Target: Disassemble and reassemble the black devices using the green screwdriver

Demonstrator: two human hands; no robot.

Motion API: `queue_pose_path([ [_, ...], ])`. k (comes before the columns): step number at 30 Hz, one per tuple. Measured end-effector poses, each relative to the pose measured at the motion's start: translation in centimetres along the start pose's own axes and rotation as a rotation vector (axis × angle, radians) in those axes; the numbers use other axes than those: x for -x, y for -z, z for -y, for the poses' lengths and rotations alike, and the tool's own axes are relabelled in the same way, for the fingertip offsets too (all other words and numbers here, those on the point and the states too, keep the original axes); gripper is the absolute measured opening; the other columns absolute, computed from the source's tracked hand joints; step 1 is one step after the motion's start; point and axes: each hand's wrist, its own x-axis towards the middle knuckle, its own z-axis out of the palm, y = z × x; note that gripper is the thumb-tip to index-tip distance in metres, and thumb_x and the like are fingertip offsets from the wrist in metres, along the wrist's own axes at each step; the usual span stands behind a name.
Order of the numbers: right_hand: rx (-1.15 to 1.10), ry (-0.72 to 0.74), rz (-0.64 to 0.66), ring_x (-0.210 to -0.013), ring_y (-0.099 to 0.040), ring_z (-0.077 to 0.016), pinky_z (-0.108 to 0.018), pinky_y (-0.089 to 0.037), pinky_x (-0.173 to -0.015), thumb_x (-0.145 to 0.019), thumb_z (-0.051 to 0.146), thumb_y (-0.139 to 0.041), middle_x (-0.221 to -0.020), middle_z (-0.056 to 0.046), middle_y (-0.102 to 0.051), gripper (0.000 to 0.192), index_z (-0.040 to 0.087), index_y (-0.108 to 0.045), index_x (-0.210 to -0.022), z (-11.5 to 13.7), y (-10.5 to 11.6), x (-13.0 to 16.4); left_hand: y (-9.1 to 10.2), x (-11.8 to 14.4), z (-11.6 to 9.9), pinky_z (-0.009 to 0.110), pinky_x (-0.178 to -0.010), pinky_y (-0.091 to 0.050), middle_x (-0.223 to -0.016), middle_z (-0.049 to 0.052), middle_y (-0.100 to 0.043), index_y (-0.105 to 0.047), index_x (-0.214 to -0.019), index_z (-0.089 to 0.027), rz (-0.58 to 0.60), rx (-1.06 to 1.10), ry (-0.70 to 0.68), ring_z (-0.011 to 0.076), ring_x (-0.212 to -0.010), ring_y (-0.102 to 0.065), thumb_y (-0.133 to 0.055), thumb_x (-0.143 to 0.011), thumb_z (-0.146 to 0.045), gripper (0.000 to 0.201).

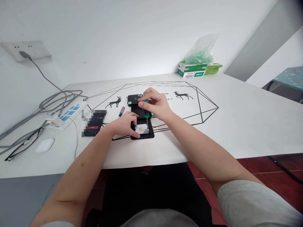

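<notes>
Fingers of the right hand [155,105] pinch a green-handled screwdriver [147,110] upright, its tip down on the opened black device [142,130] just below them. Left hand [125,124] presses the device's near-left edge flat. Best keep the shaft vertical, pressure steady.

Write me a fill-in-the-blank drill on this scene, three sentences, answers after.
1. The right hand holds a screwdriver with a ____ handle.
2. The left hand steadies the black device on the ____ table.
3. The phone lies to the ____ of the left hand.

Missing words: green; white; left
</notes>
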Motion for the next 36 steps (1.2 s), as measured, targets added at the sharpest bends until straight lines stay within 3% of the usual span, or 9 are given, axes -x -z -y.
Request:
queue_pose_path([
  [3, -0.240, -0.134, 0.105, -0.080, -0.062, -0.0132, -0.030, -0.054, -0.071, -0.078, 0.046, -0.098, -0.086, 0.000, -0.068, 0.026, 0.025, -0.086, -0.087, 0.0, 1.2, -0.7, 0.1, 0.1, -0.3, 0.057, -0.129, -0.037, -0.161, 0.009, -0.058, -0.063, -0.090, -0.027, 0.006, 0.008, 0.018, 0.0418, -0.162, -0.034, -0.094, -0.063, -0.065, 0.056],
  [8, -0.479, -0.294, 0.274, -0.079, -0.070, -0.0123, -0.027, -0.058, -0.070, -0.081, 0.049, -0.096, -0.090, 0.000, -0.074, 0.033, 0.022, -0.086, -0.097, -0.2, 2.8, -1.0, 0.1, 0.1, -0.3, 0.057, -0.127, -0.039, -0.162, 0.008, -0.058, -0.062, -0.089, -0.028, 0.005, 0.007, 0.015, 0.0417, -0.162, -0.033, -0.094, -0.064, -0.065, 0.055],
  [12, -0.617, -0.402, 0.335, -0.080, -0.075, -0.0152, -0.032, -0.065, -0.075, -0.085, 0.049, -0.094, -0.090, 0.001, -0.076, 0.044, 0.023, -0.077, -0.115, 0.5, 2.6, -0.6, 0.1, 0.0, -0.1, 0.059, -0.132, -0.032, -0.160, 0.008, -0.060, -0.062, -0.088, -0.028, 0.000, -0.005, -0.007, 0.0411, -0.162, -0.033, -0.094, -0.063, -0.066, 0.056],
  [16, -0.697, -0.475, 0.350, -0.078, -0.075, -0.0169, -0.035, -0.065, -0.077, -0.087, 0.054, -0.091, -0.090, 0.000, -0.076, 0.043, 0.021, -0.069, -0.105, 0.9, 1.7, -0.3, 0.0, -0.1, 0.3, 0.063, -0.134, -0.026, -0.158, 0.009, -0.061, -0.064, -0.088, -0.028, -0.004, -0.018, -0.036, 0.0408, -0.163, -0.032, -0.094, -0.064, -0.069, 0.057],
  [24, -0.711, -0.430, 0.336, -0.074, -0.066, -0.0127, -0.029, -0.060, -0.071, -0.084, 0.052, -0.094, -0.086, 0.003, -0.068, 0.043, 0.023, -0.066, -0.100, -0.5, 0.9, 0.1, 0.0, -0.1, -0.1, 0.063, -0.137, -0.018, -0.154, 0.008, -0.063, -0.064, -0.088, -0.028, -0.015, -0.020, -0.021, 0.0416, -0.161, -0.034, -0.095, -0.062, -0.067, 0.057],
  [30, -0.677, -0.483, 0.340, -0.078, -0.069, -0.0172, -0.036, -0.062, -0.075, -0.088, 0.059, -0.086, -0.087, 0.001, -0.070, 0.048, 0.022, -0.068, -0.112, 0.6, 1.0, -0.1, 0.0, -0.1, 0.0, 0.063, -0.139, -0.013, -0.147, 0.007, -0.065, -0.062, -0.087, -0.027, -0.012, -0.022, -0.035, 0.0397, -0.158, -0.037, -0.094, -0.064, -0.069, 0.057],
  [33, -0.687, -0.483, 0.336, -0.072, -0.066, -0.0154, -0.034, -0.060, -0.072, -0.093, 0.061, -0.081, -0.083, 0.003, -0.068, 0.043, 0.023, -0.062, -0.105, 0.7, 0.8, -0.2, 0.0, -0.1, 0.1, 0.064, -0.139, -0.010, -0.147, 0.008, -0.065, -0.063, -0.088, -0.028, -0.015, -0.023, -0.040, 0.0397, -0.158, -0.037, -0.094, -0.064, -0.069, 0.057],
  [36, -0.725, -0.452, 0.321, -0.072, -0.064, -0.0124, -0.029, -0.057, -0.065, -0.087, 0.061, -0.088, -0.092, 0.003, -0.067, 0.048, 0.023, -0.060, -0.097, 0.4, 0.6, -0.1, 0.0, -0.1, 0.2, 0.063, -0.139, -0.008, -0.151, 0.008, -0.064, -0.064, -0.089, -0.027, -0.013, -0.025, -0.032, 0.0414, -0.161, -0.035, -0.095, -0.063, -0.069, 0.058],
])
